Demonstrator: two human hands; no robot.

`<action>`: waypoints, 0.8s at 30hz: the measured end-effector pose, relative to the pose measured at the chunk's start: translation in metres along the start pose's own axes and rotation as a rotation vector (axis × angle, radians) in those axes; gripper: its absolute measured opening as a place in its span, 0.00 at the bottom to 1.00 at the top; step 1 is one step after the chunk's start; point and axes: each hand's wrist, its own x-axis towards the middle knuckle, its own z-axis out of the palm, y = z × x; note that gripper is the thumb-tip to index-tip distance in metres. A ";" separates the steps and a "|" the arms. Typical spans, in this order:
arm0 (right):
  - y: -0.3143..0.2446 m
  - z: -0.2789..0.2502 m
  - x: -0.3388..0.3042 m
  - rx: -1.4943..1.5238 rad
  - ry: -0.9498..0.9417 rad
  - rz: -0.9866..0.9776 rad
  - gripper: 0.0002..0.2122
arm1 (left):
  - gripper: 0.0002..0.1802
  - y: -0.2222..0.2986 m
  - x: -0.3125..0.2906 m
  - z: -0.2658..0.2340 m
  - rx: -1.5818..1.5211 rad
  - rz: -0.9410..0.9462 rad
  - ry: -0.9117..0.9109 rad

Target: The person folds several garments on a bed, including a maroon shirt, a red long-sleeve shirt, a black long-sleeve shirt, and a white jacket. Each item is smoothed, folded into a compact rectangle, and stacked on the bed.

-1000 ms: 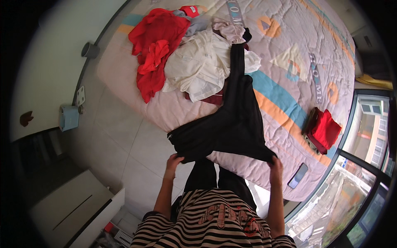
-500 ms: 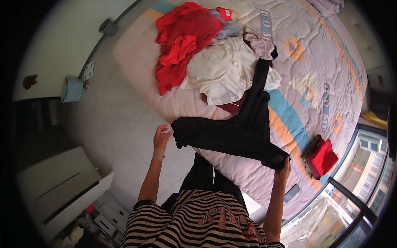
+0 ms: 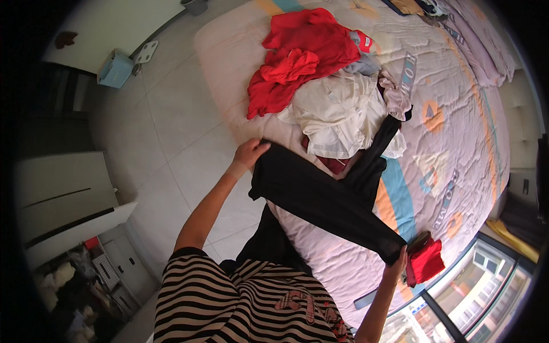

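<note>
A black garment [image 3: 323,186] is stretched between my two hands over the near edge of the bed; whether it is a top or trousers I cannot tell. My left hand [image 3: 250,153] pinches its upper left corner. At the lower right end, my right hand [image 3: 398,263] grips the cloth. A long narrow part of it runs up and away, beside a heap of clothes. In that heap are a white garment [image 3: 337,108], a red one [image 3: 306,43] and a pale pink piece [image 3: 394,97].
Patterned pink bedding [image 3: 463,108] covers the bed. Folded red clothing [image 3: 426,263] lies near the window, and a phone-like dark slab [image 3: 365,299] is close to my right forearm. On the tiled floor at left stand a blue bin [image 3: 116,70] and an open drawer [image 3: 106,271] with items.
My left hand has moved up and right and taken hold of the black garment's corner, which is now raised. My right hand still grips the other end, lower in view.
</note>
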 end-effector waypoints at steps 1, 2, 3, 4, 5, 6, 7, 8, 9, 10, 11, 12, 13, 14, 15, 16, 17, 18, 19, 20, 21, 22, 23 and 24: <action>0.001 -0.007 0.003 -0.161 -0.032 -0.120 0.22 | 0.23 0.009 0.012 -0.002 -0.257 -0.143 -0.024; 0.003 -0.014 0.005 -0.310 -0.046 -0.244 0.23 | 0.23 0.018 0.020 -0.002 -0.515 -0.283 -0.050; -0.012 -0.005 -0.003 -0.421 -0.015 -0.296 0.18 | 0.23 0.016 0.022 0.000 -0.583 -0.330 0.000; -0.023 0.002 -0.006 -0.531 0.017 -0.349 0.19 | 0.23 0.012 0.024 0.003 -0.650 -0.377 0.049; -0.007 -0.003 0.003 0.067 0.022 0.056 0.20 | 0.23 0.008 0.024 0.006 -0.717 -0.422 0.100; -0.021 0.015 -0.002 0.184 0.112 0.223 0.20 | 0.24 -0.012 0.018 0.009 -0.572 -0.373 0.076; -0.019 0.016 -0.003 0.236 0.092 0.243 0.20 | 0.25 -0.035 0.011 0.015 -0.429 -0.318 0.044; -0.014 0.016 -0.006 0.288 0.079 0.266 0.20 | 0.26 -0.047 0.004 0.021 -0.286 -0.263 0.004; -0.011 0.013 -0.008 0.312 0.084 0.268 0.20 | 0.27 -0.037 -0.003 0.025 -0.201 -0.308 -0.064; -0.009 0.010 -0.010 0.338 0.091 0.269 0.20 | 0.28 -0.017 -0.013 0.025 -0.114 -0.347 -0.131; -0.008 0.010 -0.012 0.368 0.085 0.274 0.20 | 0.30 -0.004 -0.025 0.023 -0.020 -0.393 -0.187; -0.008 0.013 -0.014 0.373 0.081 0.288 0.20 | 0.31 -0.004 -0.038 0.029 -0.015 -0.364 -0.120; -0.009 0.015 -0.016 0.378 0.079 0.300 0.20 | 0.32 -0.004 -0.048 0.039 -0.011 -0.333 -0.054; -0.011 0.017 -0.017 0.382 0.078 0.311 0.20 | 0.34 -0.004 -0.056 0.048 -0.007 -0.301 0.010; -0.014 0.017 -0.018 0.382 0.072 0.294 0.20 | 0.35 0.016 -0.056 0.052 0.018 -0.345 -0.002; -0.018 0.018 -0.019 0.379 0.056 0.281 0.21 | 0.35 0.024 -0.056 0.058 0.077 -0.339 0.034; -0.021 0.019 -0.020 0.376 0.041 0.268 0.21 | 0.36 0.031 -0.055 0.064 0.136 -0.333 0.069; -0.020 0.015 -0.020 0.251 0.033 0.175 0.22 | 0.36 0.036 -0.055 0.068 0.191 -0.324 0.104; -0.020 0.011 -0.022 0.125 0.026 0.081 0.22 | 0.32 0.033 -0.053 0.074 0.191 -0.318 0.161; -0.021 0.006 -0.021 0.122 0.044 0.078 0.22 | 0.30 0.024 -0.052 0.075 0.098 -0.317 0.188; -0.025 0.001 -0.021 0.117 0.070 0.072 0.23 | 0.28 0.010 -0.050 0.075 0.002 -0.312 0.208; -0.045 0.011 -0.023 0.240 0.104 0.164 0.23 | 0.26 -0.012 -0.052 0.071 -0.082 -0.317 0.238; -0.057 0.018 -0.025 0.369 0.135 0.256 0.23 | 0.24 -0.042 -0.054 0.067 -0.263 -0.328 0.220; -0.058 0.014 -0.026 0.356 0.149 0.238 0.23 | 0.23 -0.043 -0.055 0.061 -0.455 -0.332 0.183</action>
